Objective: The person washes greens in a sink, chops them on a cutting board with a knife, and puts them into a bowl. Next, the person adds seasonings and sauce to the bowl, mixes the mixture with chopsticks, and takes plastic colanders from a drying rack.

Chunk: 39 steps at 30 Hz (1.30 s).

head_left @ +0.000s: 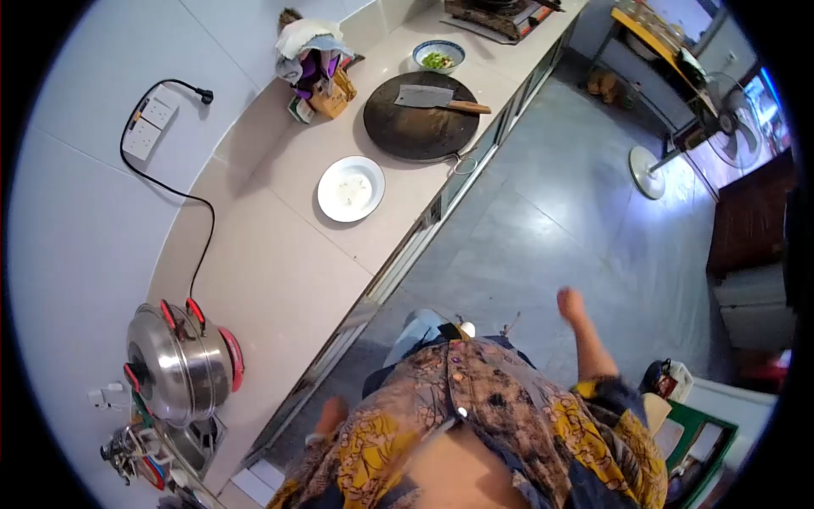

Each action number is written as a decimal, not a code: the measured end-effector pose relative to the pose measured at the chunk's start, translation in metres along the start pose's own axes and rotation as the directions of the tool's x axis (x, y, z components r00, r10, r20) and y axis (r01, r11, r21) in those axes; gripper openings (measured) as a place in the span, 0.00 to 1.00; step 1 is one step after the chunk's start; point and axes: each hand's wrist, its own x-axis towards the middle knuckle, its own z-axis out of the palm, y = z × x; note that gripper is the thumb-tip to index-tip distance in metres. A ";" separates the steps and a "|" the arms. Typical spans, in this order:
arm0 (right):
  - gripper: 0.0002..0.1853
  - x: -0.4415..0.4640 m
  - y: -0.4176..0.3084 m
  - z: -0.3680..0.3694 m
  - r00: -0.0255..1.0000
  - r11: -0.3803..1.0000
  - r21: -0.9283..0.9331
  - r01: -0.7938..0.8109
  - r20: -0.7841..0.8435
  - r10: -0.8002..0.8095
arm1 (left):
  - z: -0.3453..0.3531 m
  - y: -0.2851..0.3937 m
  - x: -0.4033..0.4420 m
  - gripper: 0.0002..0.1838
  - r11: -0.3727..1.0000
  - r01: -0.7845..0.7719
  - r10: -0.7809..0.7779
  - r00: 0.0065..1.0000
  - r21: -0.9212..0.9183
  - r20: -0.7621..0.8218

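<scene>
My right hand (571,303) hangs over the floor, away from the counter, its fingers curled with nothing visible in them. Low beside the counter's front edge is my left hand (331,416), partly blurred, its fingers not clear. On the counter stands a white bowl (351,189) with a dark rim and a little pale liquid in it. A cleaver (424,96) with a wooden handle lies flat on a round dark chopping board (415,131). Just behind the board sits a patterned bowl (439,58) holding chopped greens. Neither hand touches these things.
A lidded steel pot (182,365) with red handles stands at the counter's near end, by the sink (193,441). A stove (500,19) is at the far end. Cloths (312,51) are piled by the wall. A fan (649,172) stands on the grey floor (526,220).
</scene>
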 end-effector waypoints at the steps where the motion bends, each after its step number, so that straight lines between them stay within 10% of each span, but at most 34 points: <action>1: 0.17 0.052 -0.018 -0.047 0.993 0.984 0.168 -0.059 -0.090 0.075 | -0.017 0.026 0.030 0.15 0.999 -0.051 0.051 0.992 0.007 -0.113; 4: 0.14 0.167 -0.101 -0.174 0.941 0.949 0.291 0.120 -0.339 -0.015 | -0.119 0.140 0.103 0.18 0.914 -0.076 -0.080 0.930 -0.399 -0.359; 9: 0.16 0.286 -0.220 -0.261 0.887 0.837 0.385 0.389 -0.402 -0.228 | -0.246 0.253 0.227 0.15 0.790 -0.270 -0.095 0.834 -0.551 -0.544; 14: 0.22 0.362 -0.276 -0.279 0.763 0.841 0.054 0.538 -0.455 -0.459 | -0.327 0.329 0.376 0.15 0.736 -0.412 -0.034 0.770 -0.538 -0.637; 22: 0.18 0.436 -0.288 -0.290 0.763 0.786 -0.111 0.608 -0.190 -0.618 | -0.394 0.403 0.527 0.21 0.784 -0.335 -0.144 0.721 -0.523 -0.678; 30: 0.23 0.473 -0.272 -0.304 0.728 0.726 0.057 0.686 -0.080 -0.681 | -0.408 0.393 0.562 0.29 0.177 -0.245 -0.250 0.926 -0.953 -0.284; 34: 0.26 0.486 -0.268 -0.306 0.669 0.633 0.285 0.720 -0.044 -0.742 | -0.405 0.393 0.563 0.24 0.247 -0.290 -0.171 0.926 -0.924 -0.336; 39: 0.23 0.474 -0.255 -0.343 0.760 0.631 0.606 0.484 0.067 -0.647 | -0.398 0.414 0.564 0.32 0.761 -0.171 -0.236 0.825 -0.626 -0.513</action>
